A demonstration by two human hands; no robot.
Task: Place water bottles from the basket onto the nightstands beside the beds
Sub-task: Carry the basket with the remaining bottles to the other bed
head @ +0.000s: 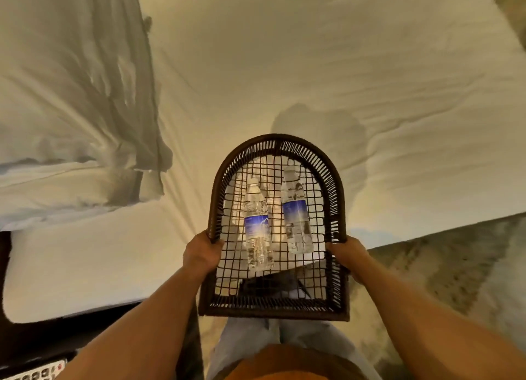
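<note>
head view: the left hand [202,253] and the right hand [345,251] each clasp a side rim of one dark wire basket [338,180], held over the near edge of the bed [284,66]. two water bottles [257,226] lie side by side inside, caps pointing away.

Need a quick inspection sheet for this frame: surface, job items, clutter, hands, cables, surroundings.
Surface: bed with a wrinkled white sheet; no nightstand top clearly in view.
Job's things: dark wicker basket held over the bed edge; left bottle and right bottle lie side by side inside, apart, caps pointing away from the person.
Clutter: bunched duvet on the left of the bed; remote control at the lower left corner.
Grippers: left hand and right hand each grip a side rim of the basket.
Cables: nothing seen.
Surroundings: patterned carpet on the right.
</note>
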